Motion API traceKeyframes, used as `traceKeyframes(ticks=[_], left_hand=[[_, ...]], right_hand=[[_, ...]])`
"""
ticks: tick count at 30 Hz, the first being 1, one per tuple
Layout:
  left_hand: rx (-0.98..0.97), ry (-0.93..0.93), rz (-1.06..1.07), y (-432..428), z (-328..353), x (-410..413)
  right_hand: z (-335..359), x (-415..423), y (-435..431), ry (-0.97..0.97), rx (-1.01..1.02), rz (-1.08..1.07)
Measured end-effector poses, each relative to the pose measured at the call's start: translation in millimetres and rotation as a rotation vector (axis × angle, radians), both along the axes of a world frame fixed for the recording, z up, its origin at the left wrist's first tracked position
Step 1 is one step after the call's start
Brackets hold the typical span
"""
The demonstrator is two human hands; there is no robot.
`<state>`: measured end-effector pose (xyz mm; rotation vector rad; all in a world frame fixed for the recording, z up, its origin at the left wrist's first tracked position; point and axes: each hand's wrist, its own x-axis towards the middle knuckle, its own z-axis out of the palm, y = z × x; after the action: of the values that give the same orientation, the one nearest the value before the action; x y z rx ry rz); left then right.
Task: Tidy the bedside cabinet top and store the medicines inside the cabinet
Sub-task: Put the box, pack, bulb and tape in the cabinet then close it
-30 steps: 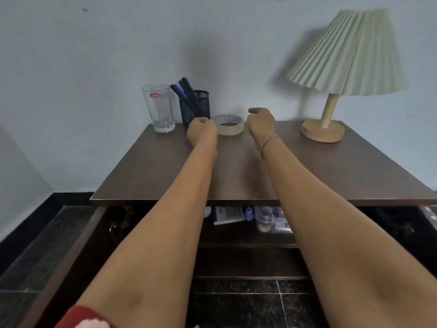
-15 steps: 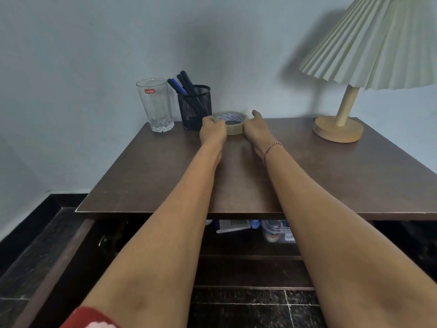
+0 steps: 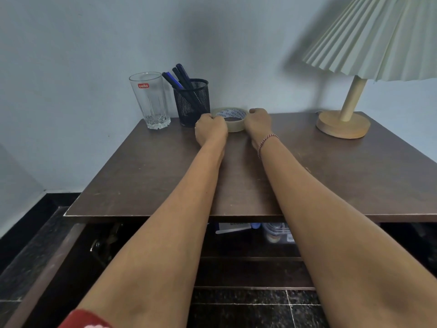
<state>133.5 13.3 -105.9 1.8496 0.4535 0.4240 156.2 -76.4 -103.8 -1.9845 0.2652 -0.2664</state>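
Observation:
A roll of clear tape (image 3: 233,119) lies flat at the back of the brown cabinet top (image 3: 146,166). My left hand (image 3: 210,132) grips its left side and my right hand (image 3: 259,123) grips its right side, fingers curled round the rim. Below the top, the open cabinet shelf (image 3: 248,258) holds medicines: a white box (image 3: 233,227), a small blue item and a clear container (image 3: 275,233), partly hidden by my arms.
A drinking glass (image 3: 151,100) and a black mesh pen holder (image 3: 192,100) with pens stand left of the tape by the wall. A pleated lamp on a wooden base (image 3: 343,125) stands at the right. The cabinet door (image 3: 47,263) hangs open at the left.
Both hands went from hovering just in front of the tape roll to closing on its two sides. The view has moved closer to the cabinet.

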Motion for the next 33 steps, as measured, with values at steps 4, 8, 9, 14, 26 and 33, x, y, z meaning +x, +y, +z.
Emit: traceKeyframes(ticks=[4,8,9,14,26,33], left_hand=[[0.016,-0.024,0.003,-0.2,-1.0,-2.7],[-0.032,-0.067,0.017,-3.0,-0.2,-10.6],[-0.041,-0.074,0.023,-3.4,0.2,-12.9],[-0.133,-0.076,0.016,-2.4,4.9,-25.7],[-0.334,-0.126,0.027,20.8,50.2,-82.7],[-0.308,-0.135,0.038,49.3,69.9,-128.4]], right_hand=[[-1.9,3.0,-4.3,-0.004,-0.015,-0.042],[2.8,-8.8,-9.1,-0.002,0.023,-0.08],[3.1,-10.7,-11.0,-0.021,0.05,-0.084],[11.6,-26.9,-12.1,-0.051,0.126,-0.107],[48.9,-95.5,6.9,-0.078,0.116,-0.011],[57.9,-133.0,33.4,-0.084,0.251,0.011]])
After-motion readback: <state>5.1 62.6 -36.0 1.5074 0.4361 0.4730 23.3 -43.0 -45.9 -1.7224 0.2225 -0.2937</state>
